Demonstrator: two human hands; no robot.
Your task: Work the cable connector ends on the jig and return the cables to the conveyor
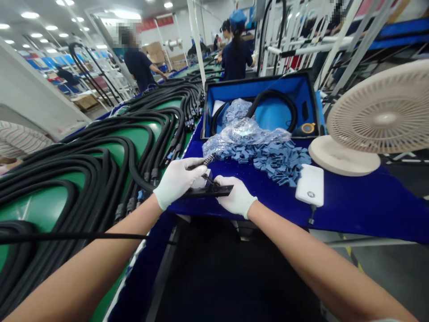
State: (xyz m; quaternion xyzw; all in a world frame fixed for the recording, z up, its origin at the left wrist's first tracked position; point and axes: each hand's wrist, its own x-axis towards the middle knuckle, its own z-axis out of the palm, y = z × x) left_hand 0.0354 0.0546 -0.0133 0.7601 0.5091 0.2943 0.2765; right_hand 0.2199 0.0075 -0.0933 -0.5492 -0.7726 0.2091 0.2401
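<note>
Hands in white gloves are held close together above the front edge of the desk [348, 210], and neither of them is spread. The left hand [177, 183] is closed around a thin black braided cable end [204, 159], pinching it between the fingers and thumb. The right hand [236, 197] grips a flat black strip [214, 192], which lies across under both hands. A small black part sits on the upper side of this strip, but I cannot tell exactly what it is. A small white piece [203, 181] is just behind the strip. On the blue desk, beyond the hands, lies a pile of small blue foam pieces [278, 163] beside a clear plastic bag [246, 136]. Behind them is an open blue case [261, 85] with a coiled black hose [275, 105] inside. A white fan [378, 116] stands on the right, near a flat white box [310, 184]. To the left, many black cables [100, 152] are laid in long loops on a green board [40, 214]. Two people in dark blue shirts [236, 58] work farther back.
</note>
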